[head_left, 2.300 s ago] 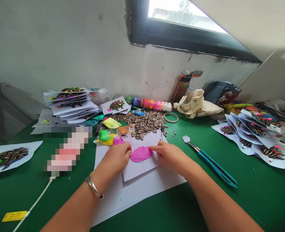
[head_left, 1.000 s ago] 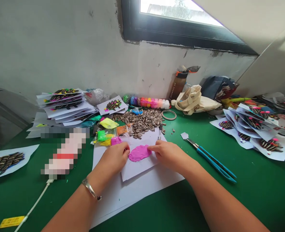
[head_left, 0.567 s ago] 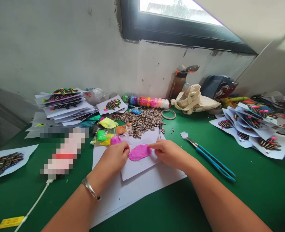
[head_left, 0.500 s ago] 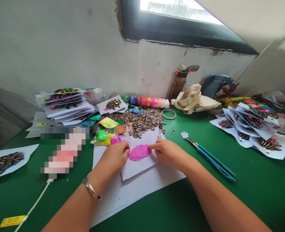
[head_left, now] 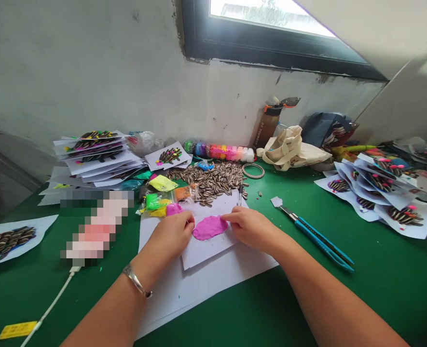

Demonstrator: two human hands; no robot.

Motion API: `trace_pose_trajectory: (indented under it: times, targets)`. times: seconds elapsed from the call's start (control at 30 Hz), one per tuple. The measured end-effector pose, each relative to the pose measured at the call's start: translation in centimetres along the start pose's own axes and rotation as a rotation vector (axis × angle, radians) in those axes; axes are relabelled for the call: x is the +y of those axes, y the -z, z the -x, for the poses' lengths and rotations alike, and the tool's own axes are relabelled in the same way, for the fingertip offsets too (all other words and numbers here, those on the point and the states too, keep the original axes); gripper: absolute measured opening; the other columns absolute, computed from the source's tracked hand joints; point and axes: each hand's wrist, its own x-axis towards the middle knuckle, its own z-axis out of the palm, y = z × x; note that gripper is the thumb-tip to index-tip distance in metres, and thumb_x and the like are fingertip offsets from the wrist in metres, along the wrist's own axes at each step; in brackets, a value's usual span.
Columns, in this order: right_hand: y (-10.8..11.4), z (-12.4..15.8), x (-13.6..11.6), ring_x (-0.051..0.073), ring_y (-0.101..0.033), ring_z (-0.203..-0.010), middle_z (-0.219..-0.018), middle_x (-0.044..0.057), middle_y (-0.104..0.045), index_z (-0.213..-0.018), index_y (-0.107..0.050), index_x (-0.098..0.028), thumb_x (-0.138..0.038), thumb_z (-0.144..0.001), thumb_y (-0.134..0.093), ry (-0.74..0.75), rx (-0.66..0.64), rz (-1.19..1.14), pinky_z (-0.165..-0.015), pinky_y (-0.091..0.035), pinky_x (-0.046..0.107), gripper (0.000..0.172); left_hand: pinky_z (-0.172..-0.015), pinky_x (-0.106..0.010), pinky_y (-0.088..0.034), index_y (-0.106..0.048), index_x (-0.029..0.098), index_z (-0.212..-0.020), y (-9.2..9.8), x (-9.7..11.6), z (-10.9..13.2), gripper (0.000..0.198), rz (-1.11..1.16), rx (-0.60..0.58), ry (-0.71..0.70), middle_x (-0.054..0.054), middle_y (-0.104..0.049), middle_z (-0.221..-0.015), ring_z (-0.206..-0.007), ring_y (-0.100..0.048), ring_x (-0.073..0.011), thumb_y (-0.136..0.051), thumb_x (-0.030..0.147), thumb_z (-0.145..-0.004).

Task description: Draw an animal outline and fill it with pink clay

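Note:
A flat oval of pink clay (head_left: 210, 227) lies on a small white card (head_left: 206, 250), which rests on larger white sheets (head_left: 184, 289) on the green table. My left hand (head_left: 170, 235), with a silver bracelet on its wrist, has its fingers curled and its fingertips pressed on the clay's left edge. My right hand (head_left: 251, 226) has its fingers curled too, with the forefinger tip pressing the clay's right edge. Just beyond the card lies a heap of striped sunflower seeds (head_left: 213, 179).
Small bags of coloured clay (head_left: 161, 200) lie left of the card, a blue craft knife (head_left: 316, 240) to the right. Stacks of seed pictures stand at the back left (head_left: 97, 153) and right (head_left: 383, 193). A row of clay pots (head_left: 222, 153), a bottle (head_left: 268, 123) and a cloth bag (head_left: 293, 152) line the wall.
Both hands stay at the clay's edges, with only slight finger shifts. The view has tilted a little since the earliest frame.

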Motion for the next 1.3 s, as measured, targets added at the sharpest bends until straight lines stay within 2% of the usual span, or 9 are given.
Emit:
trace_pose_trajectory:
  times: [0.1, 0.3, 0.47, 0.7, 0.77, 0.9, 0.97, 1.17, 1.3]
  targets:
    - [0.0, 0.0, 0.0, 0.015, -0.056, -0.08, -0.09, 0.004, -0.064, -0.107, -0.07, -0.027, -0.01, -0.085, -0.044, 0.021, 0.009, -0.041, -0.069, -0.036, 0.024, 0.038, -0.06, -0.029, -0.035, -0.061, 0.021, -0.083, 0.1, 0.0, 0.1, 0.019, 0.0, -0.009, 0.016, -0.005, -0.069, -0.086, -0.077, -0.06, -0.0211, -0.043, 0.024, -0.089]
    - [-0.1, 0.1, -0.7, 0.014, -0.056, -0.08, -0.092, 0.003, -0.063, -0.123, -0.063, -0.027, -0.009, -0.082, -0.043, 0.005, 0.104, -0.04, -0.068, -0.035, 0.023, 0.049, -0.06, -0.029, -0.035, -0.061, 0.021, -0.083, 0.1, 0.1, 0.2, 0.019, 0.018, 0.001, 0.005, -0.005, -0.069, -0.086, -0.078, -0.061, -0.0208, -0.043, 0.023, -0.089]
    - [-0.5, 0.2, -1.4, 0.013, -0.056, -0.072, -0.091, 0.002, -0.062, -0.122, -0.062, -0.034, -0.013, -0.087, -0.042, 0.049, 0.03, 0.119, -0.059, -0.029, 0.023, 0.046, -0.059, -0.029, -0.035, -0.061, 0.022, -0.082, -0.1, -0.1, 0.2, 0.016, 0.018, 0.003, 0.004, -0.005, -0.069, -0.085, -0.077, -0.061, -0.0211, -0.046, 0.024, -0.088]
    - [-0.7, -0.3, -2.0, 0.014, -0.056, -0.069, -0.088, 0.003, -0.061, -0.12, -0.063, -0.035, -0.018, -0.087, -0.044, -0.011, 0.017, 0.199, -0.055, -0.027, 0.024, 0.041, -0.062, -0.029, -0.036, -0.061, 0.021, -0.082, -0.2, -0.1, 0.2, 0.016, 0.028, 0.01, 0.006, -0.005, -0.07, -0.085, -0.078, -0.061, -0.0212, -0.046, 0.022, -0.088]
    - [-0.7, -0.4, -1.8, 0.015, -0.057, -0.071, -0.089, 0.003, -0.063, -0.119, -0.065, -0.033, -0.017, -0.086, -0.044, -0.01, 0.038, 0.136, -0.057, -0.03, 0.024, 0.042, -0.062, -0.029, -0.036, -0.062, 0.021, -0.083, -0.2, -0.1, 0.3, 0.017, 0.027, 0.012, 0.007, -0.005, -0.07, -0.085, -0.079, -0.061, -0.0213, -0.046, 0.022, -0.088]
    - [-0.7, -0.5, -0.5, 0.014, -0.057, -0.071, -0.086, 0.002, -0.067, -0.123, -0.064, -0.026, -0.013, -0.082, -0.043, -0.058, 0.055, -0.213, -0.062, -0.038, 0.023, 0.049, -0.061, -0.029, -0.036, -0.061, 0.021, -0.082, -0.1, -0.1, 0.3, 0.017, 0.028, 0.015, 0.0, -0.005, -0.069, -0.086, -0.079, -0.061, -0.0214, -0.046, 0.022, -0.088]
    - [-0.7, -0.5, -0.2, 0.014, -0.057, -0.07, -0.085, 0.001, -0.067, -0.126, -0.062, -0.024, -0.012, -0.082, -0.041, -0.061, 0.065, -0.302, -0.064, -0.04, 0.023, 0.051, -0.06, -0.029, -0.035, -0.06, 0.021, -0.081, -0.1, -0.1, 0.3, 0.017, 0.03, 0.014, -0.002, -0.005, -0.069, -0.086, -0.079, -0.061, -0.0212, -0.045, 0.022, -0.088]
    - [-0.9, -0.5, -1.7, 0.015, -0.057, -0.071, -0.087, 0.004, -0.064, -0.115, -0.068, -0.03, -0.016, -0.085, -0.043, 0.003, 0.063, 0.113, -0.059, -0.032, 0.024, 0.042, -0.06, -0.028, -0.035, -0.06, 0.022, -0.081, 0.0, 0.2, 0.3, 0.016, 0.025, 0.0, 0.017, -0.005, -0.069, -0.084, -0.077, -0.061, -0.0209, -0.046, 0.023, -0.088]
    - [-0.8, -0.5, -1.7, 0.016, -0.058, -0.075, -0.089, 0.004, -0.065, -0.119, -0.065, -0.031, -0.014, -0.085, -0.042, -0.017, 0.063, 0.09, -0.06, -0.032, 0.024, 0.045, -0.06, -0.029, -0.035, -0.06, 0.021, -0.081, 0.1, 0.2, 0.4, 0.016, 0.022, 0.003, 0.012, -0.005, -0.069, -0.084, -0.077, -0.061, -0.0208, -0.045, 0.023, -0.088]
